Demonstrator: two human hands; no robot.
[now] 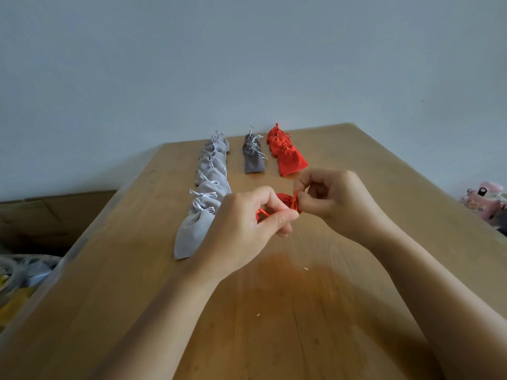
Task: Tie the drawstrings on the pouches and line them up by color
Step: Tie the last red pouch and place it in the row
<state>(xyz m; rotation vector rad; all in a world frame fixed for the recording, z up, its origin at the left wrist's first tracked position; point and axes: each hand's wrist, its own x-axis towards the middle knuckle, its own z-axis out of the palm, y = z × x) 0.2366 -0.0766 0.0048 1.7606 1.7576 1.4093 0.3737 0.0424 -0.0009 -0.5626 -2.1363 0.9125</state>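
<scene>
A small red pouch (285,201) is held above the middle of the wooden table (301,311), mostly hidden by my fingers. My left hand (247,223) pinches one red drawstring end at the pouch's left. My right hand (334,201) pinches the other string at the gathered neck. Behind them lie three rows of tied pouches: a long row of light grey pouches (208,185) on the left, a short row of dark grey pouches (253,157) in the middle, and a short row of red pouches (288,154) on the right.
The table's far edge meets a pale wall (247,64). A cardboard box (49,215) and cluttered items sit beyond the left edge. A pink toy (485,198) sits past the right edge. Tiny white specks lie on the near tabletop.
</scene>
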